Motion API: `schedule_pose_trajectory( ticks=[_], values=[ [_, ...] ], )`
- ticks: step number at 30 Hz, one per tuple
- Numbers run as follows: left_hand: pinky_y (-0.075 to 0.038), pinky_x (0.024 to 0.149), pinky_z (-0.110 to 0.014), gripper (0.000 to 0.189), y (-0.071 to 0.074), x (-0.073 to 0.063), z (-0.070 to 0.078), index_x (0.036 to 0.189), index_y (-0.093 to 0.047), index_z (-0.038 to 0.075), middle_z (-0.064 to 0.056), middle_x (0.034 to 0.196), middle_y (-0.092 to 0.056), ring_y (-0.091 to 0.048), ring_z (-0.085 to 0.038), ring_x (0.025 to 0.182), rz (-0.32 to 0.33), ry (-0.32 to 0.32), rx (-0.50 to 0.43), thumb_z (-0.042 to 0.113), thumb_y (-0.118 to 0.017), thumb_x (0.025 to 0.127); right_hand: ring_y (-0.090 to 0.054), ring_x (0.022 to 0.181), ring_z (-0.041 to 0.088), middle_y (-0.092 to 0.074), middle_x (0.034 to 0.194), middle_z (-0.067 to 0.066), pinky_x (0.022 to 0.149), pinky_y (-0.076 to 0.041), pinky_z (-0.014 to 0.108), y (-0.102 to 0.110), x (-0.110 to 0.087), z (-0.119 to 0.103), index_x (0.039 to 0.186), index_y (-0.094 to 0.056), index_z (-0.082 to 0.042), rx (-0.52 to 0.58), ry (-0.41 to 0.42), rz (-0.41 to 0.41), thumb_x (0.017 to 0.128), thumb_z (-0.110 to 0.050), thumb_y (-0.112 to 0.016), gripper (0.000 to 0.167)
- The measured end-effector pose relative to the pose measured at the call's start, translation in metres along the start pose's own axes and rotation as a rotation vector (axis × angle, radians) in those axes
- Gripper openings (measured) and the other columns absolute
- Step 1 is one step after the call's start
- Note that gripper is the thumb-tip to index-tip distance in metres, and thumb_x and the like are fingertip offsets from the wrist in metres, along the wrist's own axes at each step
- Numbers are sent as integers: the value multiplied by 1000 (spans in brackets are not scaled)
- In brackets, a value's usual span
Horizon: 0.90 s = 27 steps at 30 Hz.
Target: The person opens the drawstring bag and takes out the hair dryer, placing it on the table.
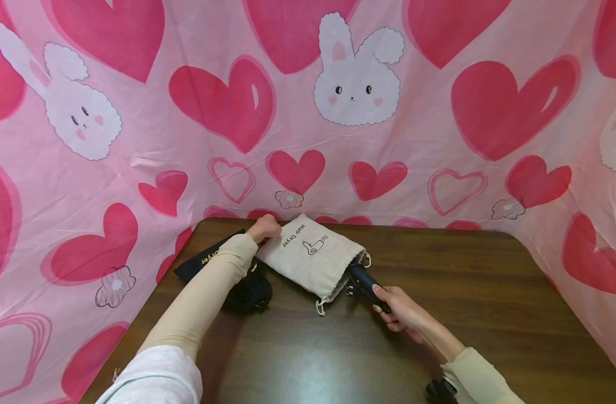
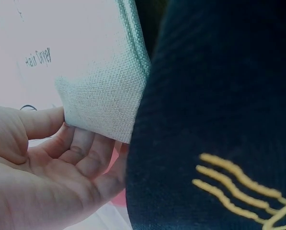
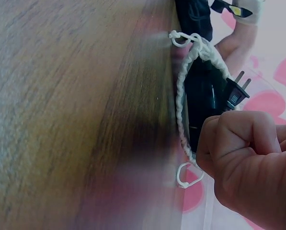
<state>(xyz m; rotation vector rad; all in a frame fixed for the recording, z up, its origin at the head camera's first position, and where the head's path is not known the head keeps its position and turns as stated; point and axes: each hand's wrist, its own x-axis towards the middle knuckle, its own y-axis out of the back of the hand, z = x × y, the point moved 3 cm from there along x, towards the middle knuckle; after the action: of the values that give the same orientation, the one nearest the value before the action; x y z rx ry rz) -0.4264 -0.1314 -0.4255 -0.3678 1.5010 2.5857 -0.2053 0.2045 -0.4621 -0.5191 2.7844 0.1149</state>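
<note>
A cream cloth drawstring bag (image 1: pixel 300 264), printed "Hair Dryer" with a small drawing, lies on the wooden table. My left hand (image 1: pixel 265 227) pinches a corner of its closed end between thumb and fingers, plainest in the left wrist view. At the mouth, my right hand (image 1: pixel 401 311) grips the black handle of a hair dryer (image 1: pixel 364 283), whose other end is hidden inside the bag. A black two-pin plug (image 3: pixel 236 93) sticks out beside the handle. White cord loops hang from both sides of the opening.
A black pouch (image 1: pixel 194 268) with yellow lettering lies left of the bag, partly behind my left forearm. Its bunched dark end (image 1: pixel 249 294) sits nearer to me. Behind the table's back edge hangs a pink cloth (image 1: pixel 297 129) with hearts and rabbits.
</note>
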Motion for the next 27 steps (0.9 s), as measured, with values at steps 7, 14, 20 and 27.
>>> schedule_pose_trajectory(
  ticks=[7, 14, 20, 27],
  values=[
    [-49, 54, -35, 22, -3, 10, -7, 69, -48, 8, -14, 81, -56, -55, -25, 61, -20, -14, -30, 7, -48, 91, -33, 51, 5, -49, 77, 1, 44, -29, 18, -1, -3, 0, 120, -44, 7, 2, -3, -2, 115, -37, -40, 45],
    [-52, 52, -40, 16, -6, 24, -11, 76, -55, 3, -20, 87, -60, -60, -32, 61, 0, -7, 11, 8, -49, 90, -32, 51, 5, -49, 78, 1, 44, -28, 18, -2, -5, 0, 121, -43, 7, 8, -1, -4, 115, -37, -40, 44],
    [-54, 52, -43, 13, -13, 48, -24, 79, -57, 3, -21, 90, -60, -62, -34, 63, 1, 4, -9, 9, -50, 89, -32, 51, 6, -49, 79, 2, 45, -29, 19, -2, -7, -1, 124, -43, 8, 1, -6, -1, 115, -37, -40, 46],
    [-53, 49, -44, 15, -23, 75, -37, 74, -53, 5, -17, 83, -59, -60, -32, 60, -44, 10, -38, 8, -50, 88, -33, 51, 6, -50, 78, 2, 44, -30, 18, -2, -9, -1, 125, -43, 8, 2, -8, 1, 115, -38, -40, 47]
  ],
)
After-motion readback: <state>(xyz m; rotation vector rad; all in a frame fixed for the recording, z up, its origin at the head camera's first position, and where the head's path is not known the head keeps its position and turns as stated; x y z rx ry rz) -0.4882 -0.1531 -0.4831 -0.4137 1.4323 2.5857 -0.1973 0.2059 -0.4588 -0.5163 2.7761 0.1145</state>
